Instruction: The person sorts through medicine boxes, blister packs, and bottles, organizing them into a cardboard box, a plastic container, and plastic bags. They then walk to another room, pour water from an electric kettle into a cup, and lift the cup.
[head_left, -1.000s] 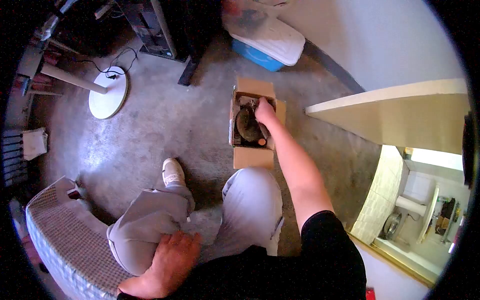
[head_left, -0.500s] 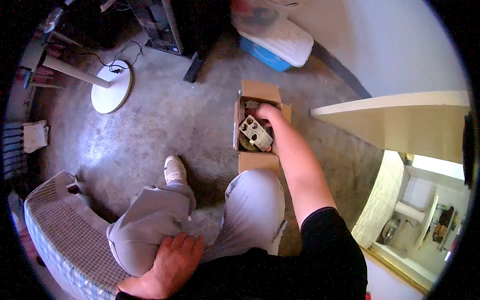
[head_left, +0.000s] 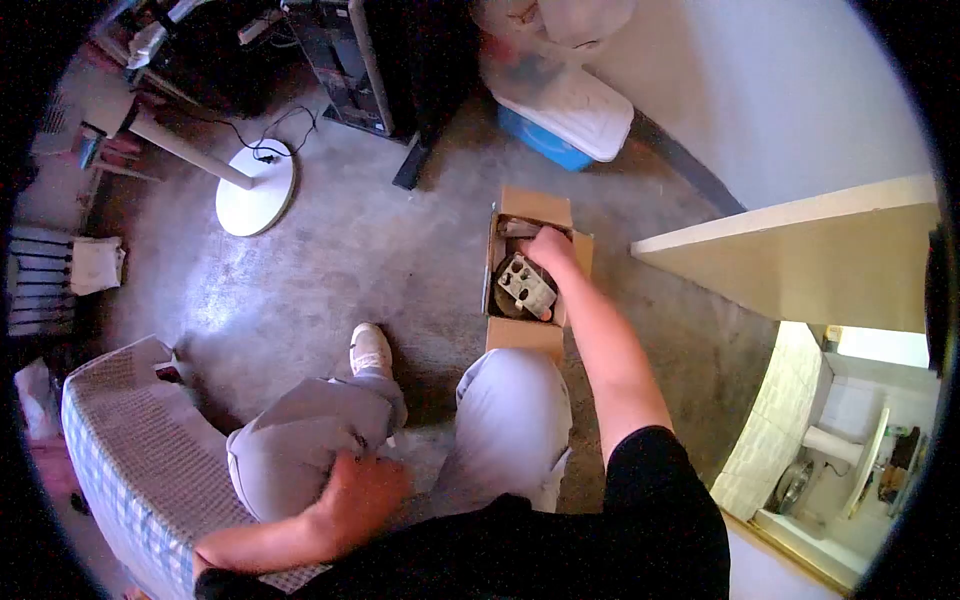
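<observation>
An open cardboard box (head_left: 525, 336) stands on the floor in front of my right knee, its flaps folded out. My right hand (head_left: 547, 250) reaches into its far right part with the fingers bent down; their tips, and whatever they hold, are hidden. Just beside that hand, a dirty pale block with several round dark holes (head_left: 527, 285) lies tilted in the box. Under the block shows a dark round item, partly covered. Over my left thigh is my left hand (head_left: 362, 500), smeared by motion, its fingers not clear; I see nothing in it.
A blue bin with a white lid (head_left: 570, 115) stands by the wall. To the left are a white round stand base (head_left: 257, 188) with a cable and a checked-cloth seat (head_left: 140, 420). A pale panel edge (head_left: 780, 220) juts in from the right.
The view has shifted, so the scene sits lower and further right. My left hand has moved on my thigh and blurs. My right hand stays inside the box.
</observation>
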